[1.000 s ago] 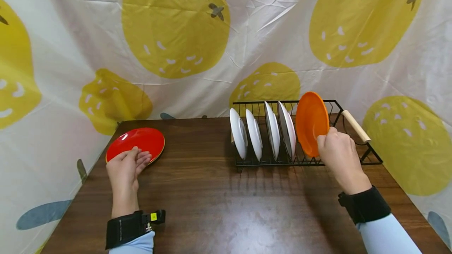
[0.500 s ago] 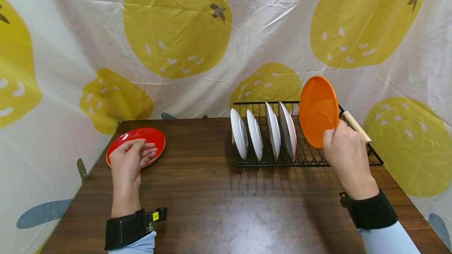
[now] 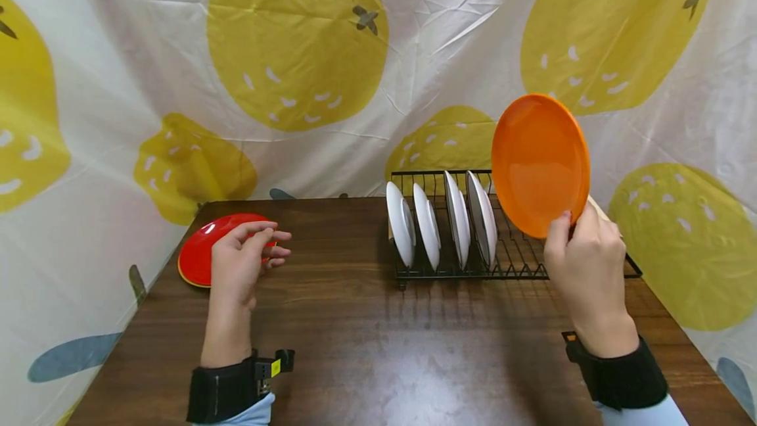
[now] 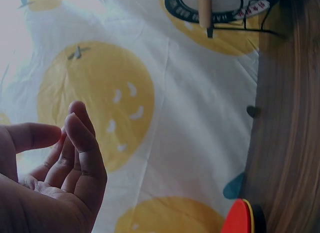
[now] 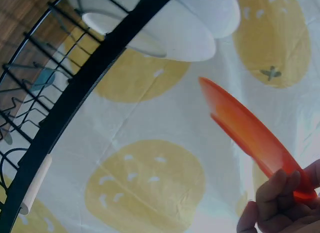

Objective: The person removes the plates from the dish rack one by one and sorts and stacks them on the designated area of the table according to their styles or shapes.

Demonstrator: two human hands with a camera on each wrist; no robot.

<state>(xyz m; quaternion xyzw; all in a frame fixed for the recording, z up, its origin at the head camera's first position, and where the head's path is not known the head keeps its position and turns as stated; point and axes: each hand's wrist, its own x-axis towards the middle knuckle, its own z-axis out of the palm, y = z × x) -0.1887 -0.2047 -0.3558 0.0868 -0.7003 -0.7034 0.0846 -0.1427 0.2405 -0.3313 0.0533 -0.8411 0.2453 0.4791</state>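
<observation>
An orange plate (image 3: 538, 163) is pinched at its lower edge by my right hand (image 3: 588, 275), which holds it tilted up above the right part of the black dish rack (image 3: 514, 273). The right wrist view shows the same plate (image 5: 250, 130) nearly edge-on, apart from the rack. My left hand (image 3: 239, 265) is raised over the table with loosely bent fingers and nothing in them; the left wrist view shows thumb and fingers (image 4: 85, 143) of it. Behind that hand lies a red plate (image 3: 198, 255) with a yellowish rim, partly hidden.
Several white plates (image 3: 401, 225) stand upright in the rack's left half. A pale wooden handle (image 5: 37, 185) sits at the rack's end. The brown wooden table (image 3: 367, 347) backs onto a hanging cloth (image 3: 331, 163) printed with yellow fruit.
My right hand has lifted the orange plate up out of the rack and turned its face more towards me. My left hand has shifted right and slightly up, away from the red plate.
</observation>
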